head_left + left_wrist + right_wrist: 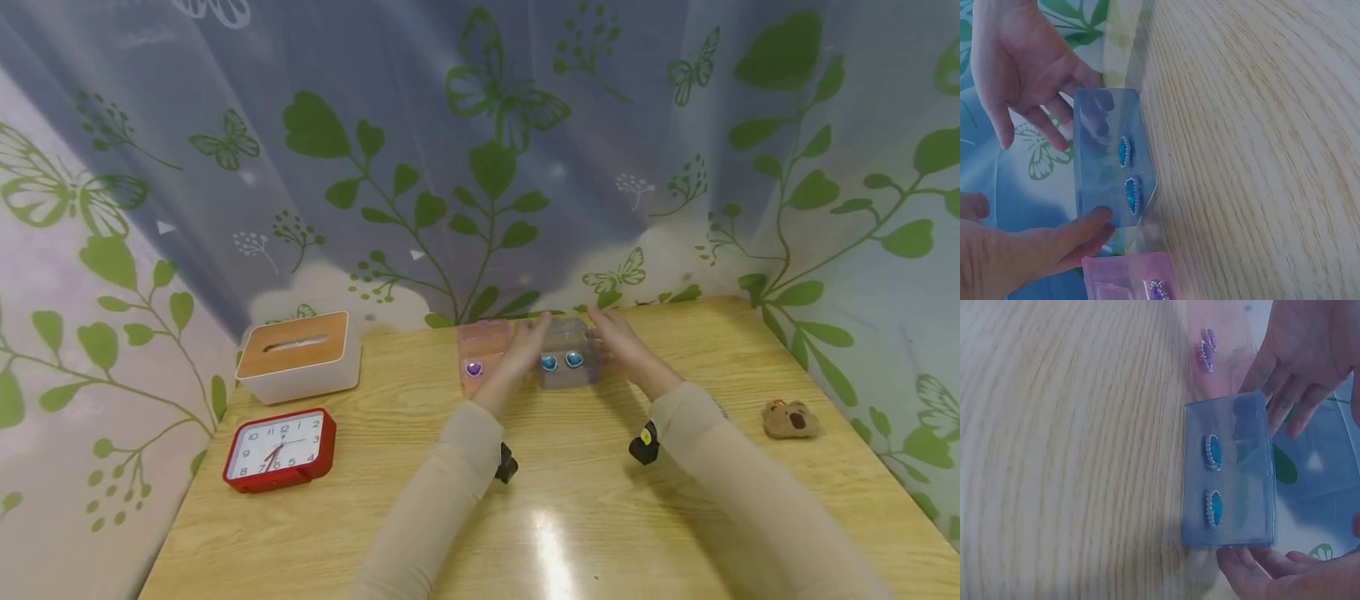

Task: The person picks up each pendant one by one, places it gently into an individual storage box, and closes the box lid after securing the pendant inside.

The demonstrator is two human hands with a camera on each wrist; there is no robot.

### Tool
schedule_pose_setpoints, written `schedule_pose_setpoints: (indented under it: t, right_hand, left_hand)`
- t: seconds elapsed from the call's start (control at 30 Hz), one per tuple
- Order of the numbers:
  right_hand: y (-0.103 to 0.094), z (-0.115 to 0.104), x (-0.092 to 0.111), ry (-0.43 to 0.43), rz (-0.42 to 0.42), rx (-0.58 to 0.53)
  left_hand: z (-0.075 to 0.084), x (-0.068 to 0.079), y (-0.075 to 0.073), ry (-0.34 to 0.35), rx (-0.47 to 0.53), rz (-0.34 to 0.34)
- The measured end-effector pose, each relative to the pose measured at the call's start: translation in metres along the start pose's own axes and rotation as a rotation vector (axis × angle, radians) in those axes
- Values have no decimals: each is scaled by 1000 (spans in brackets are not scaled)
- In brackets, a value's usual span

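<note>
A translucent blue-grey box (567, 380) stands near the back of the table. Inside are two blue gem ornaments (1214, 508) edged with silvery beads. My left hand (521, 352) is at the box's left side, fingers fairly straight; its fingertips touch the box end in the left wrist view. On the other side is my right hand (628, 350), its extended fingers at the opposite end. Both palms face inward, thumbs raised. A pink translucent box (483, 335) is just left of my left hand, partly hidden by it, with purple gem ornaments (1207, 355) inside.
At the left are a white tissue box (300, 385) with a wooden lid and a red clock (279, 450). A small brown animal-shaped object (791, 419) lies at the right. The patterned curtain (420, 167) hangs along the table's back edge.
</note>
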State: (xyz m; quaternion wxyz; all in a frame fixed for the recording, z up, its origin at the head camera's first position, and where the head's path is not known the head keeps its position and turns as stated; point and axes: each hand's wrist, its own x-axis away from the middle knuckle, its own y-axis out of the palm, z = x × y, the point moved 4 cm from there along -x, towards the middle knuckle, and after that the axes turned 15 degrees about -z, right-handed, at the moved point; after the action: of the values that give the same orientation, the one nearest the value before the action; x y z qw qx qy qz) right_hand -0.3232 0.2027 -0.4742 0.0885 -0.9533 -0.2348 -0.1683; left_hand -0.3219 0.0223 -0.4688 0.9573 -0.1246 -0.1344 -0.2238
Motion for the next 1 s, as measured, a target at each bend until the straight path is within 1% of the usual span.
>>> schedule_pose_setpoints:
  t: [0.23,0.53,0.6,0.8,0.87,1.0]
  right_hand:
    - [3,-1,0,-30,5,-53]
    - [6,-2,1,-57,51,-67]
    - [7,-1,1,-63,57,-62]
    - [8,1,2,-82,64,-56]
    - [7,2,4,-96,59,-56]
    - [4,8,9,-110,34,-54]
  left_hand:
    - [3,2,1,30,14,8]
    - [6,2,2,72,72,57]
    - [6,1,2,78,58,50]
    - [3,0,3,99,-61,5]
    - [2,0,3,113,-89,1]
    - [1,2,3,128,-143,13]
